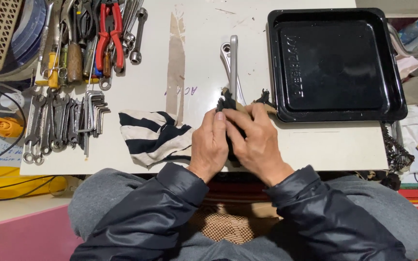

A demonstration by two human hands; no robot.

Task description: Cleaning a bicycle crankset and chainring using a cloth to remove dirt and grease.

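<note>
My left hand and my right hand are pressed together near the front edge of a white board, both closed on a small dark toothed part that is mostly hidden under the fingers. A silver bicycle crank arm lies just beyond the hands, pointing away from me. A black-and-white striped rag lies crumpled right beside my left hand. What the dark part is exactly cannot be told.
A black square tray sits at the right, its near left corner close to my right hand. Pliers, screwdrivers, wrenches and hex keys lie at the left. A chain hangs off the right edge.
</note>
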